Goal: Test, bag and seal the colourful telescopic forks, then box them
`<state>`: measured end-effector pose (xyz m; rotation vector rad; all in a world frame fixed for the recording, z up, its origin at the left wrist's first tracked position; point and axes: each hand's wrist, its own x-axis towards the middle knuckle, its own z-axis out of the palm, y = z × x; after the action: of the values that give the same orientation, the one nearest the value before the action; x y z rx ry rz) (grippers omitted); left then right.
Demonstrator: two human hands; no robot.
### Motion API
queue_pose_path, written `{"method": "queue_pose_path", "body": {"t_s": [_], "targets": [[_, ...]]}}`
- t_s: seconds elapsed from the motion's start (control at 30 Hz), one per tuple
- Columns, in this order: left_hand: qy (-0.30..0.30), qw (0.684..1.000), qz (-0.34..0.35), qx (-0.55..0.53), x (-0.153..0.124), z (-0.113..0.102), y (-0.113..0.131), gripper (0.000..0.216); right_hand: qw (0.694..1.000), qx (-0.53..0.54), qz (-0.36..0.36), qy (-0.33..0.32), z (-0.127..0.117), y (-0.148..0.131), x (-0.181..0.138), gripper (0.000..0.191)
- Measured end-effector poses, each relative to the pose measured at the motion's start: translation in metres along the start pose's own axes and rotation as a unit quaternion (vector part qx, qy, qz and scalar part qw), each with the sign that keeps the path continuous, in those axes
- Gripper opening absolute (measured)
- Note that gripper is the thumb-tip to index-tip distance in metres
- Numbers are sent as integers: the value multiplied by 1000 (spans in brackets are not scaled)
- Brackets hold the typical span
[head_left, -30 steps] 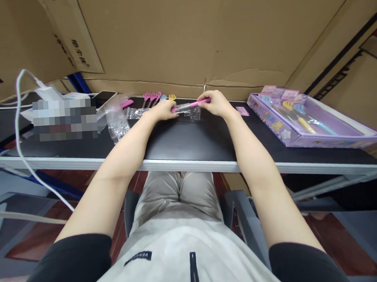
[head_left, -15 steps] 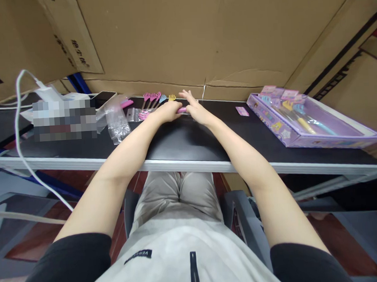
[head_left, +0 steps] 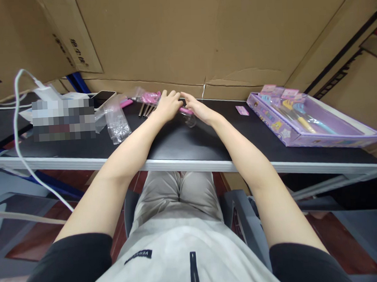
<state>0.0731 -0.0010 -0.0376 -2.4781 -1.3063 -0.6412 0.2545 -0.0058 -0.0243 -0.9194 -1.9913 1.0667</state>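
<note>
A pink back scratcher (head_left: pixel 186 111) in a clear bag lies across both my hands, its handle end showing between them. My left hand (head_left: pixel 170 106) is closed around it, knuckles up. My right hand (head_left: pixel 198 109) pinches the handle end, fingers stretched toward the left ones; its thumb is mostly hidden. Loose clear film (head_left: pixel 190 121) hangs below the handle. Left of my left hand, pink claw heads (head_left: pixel 151 97) show through plastic; I cannot tell which belongs to the held piece. Metal rods (head_left: pixel 145 110) of several back scratchers lie on the table beneath.
Clear plastic bags (head_left: pixel 117 126), a pink piece (head_left: pixel 126 103) and a phone (head_left: pixel 105 99) lie left, beside a blurred patch and white cable (head_left: pixel 16 121). To the right are a small pink card (head_left: pixel 242 110) and a purple display box (head_left: pixel 332 142) with back scratchers. Cardboard (head_left: pixel 214 37) walls the back.
The bagged pink claw end has risen and swung away from me, now covering the claw heads on the table. Clear film now hangs below the handle. My left fingers have spread further over it.
</note>
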Motion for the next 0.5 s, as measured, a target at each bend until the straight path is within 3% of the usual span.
{"method": "queue_pose_path", "body": {"t_s": [0.13,0.3,0.4,0.5], "targets": [[8,1000,18,-4,2,2,-6,31,998,38,42,-8,-5,-17,-15,62],[-60,993,100,12,3,10,-6,36,988,2,69,137,-29,-13,-17,31],[-74,988,137,11,4,13,3,45,975,-80,73,195,-42,-4,-14,31],[-82,986,148,-3,5,10,11,51,948,-241,78,194,-50,0,-16,33]]}}
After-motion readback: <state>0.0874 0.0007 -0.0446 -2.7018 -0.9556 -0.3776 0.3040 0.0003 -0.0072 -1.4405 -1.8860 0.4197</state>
